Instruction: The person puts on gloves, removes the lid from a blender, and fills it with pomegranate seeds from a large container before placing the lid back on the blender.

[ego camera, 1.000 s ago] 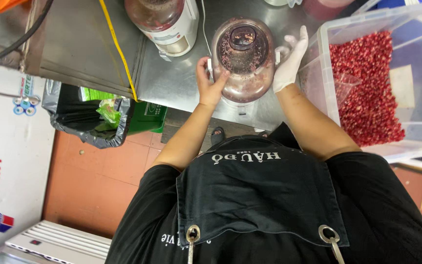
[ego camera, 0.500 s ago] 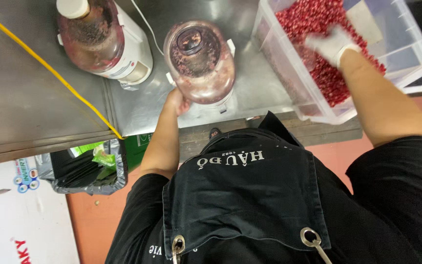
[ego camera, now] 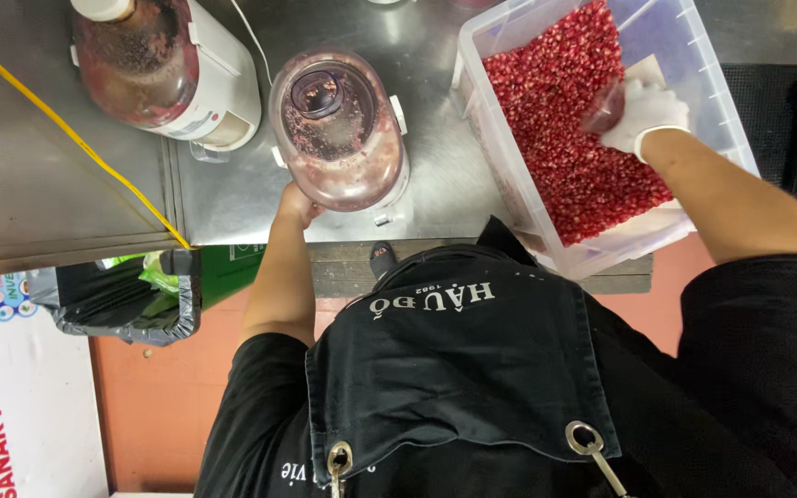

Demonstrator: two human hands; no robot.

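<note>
Red pomegranate seeds [ego camera: 574, 129] fill the clear tub [ego camera: 694, 83], upper right; the gloved right hand [ego camera: 643, 115], moved off the juicer [ego camera: 339, 129], now grasps a small cup, scooping. The bare left hand [ego camera: 297, 201] still steadies the juicer, centre.

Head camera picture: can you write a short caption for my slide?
Left hand steadies a juicer while the gloved right hand scoops red seeds from a clear tub.

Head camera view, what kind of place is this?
Probably a juice stall or small commercial kitchen: a stainless steel counter, two white electric juicers with stained clear tops, and a clear plastic tub of red pomegranate seeds that the gloved right hand reaches into.
</note>
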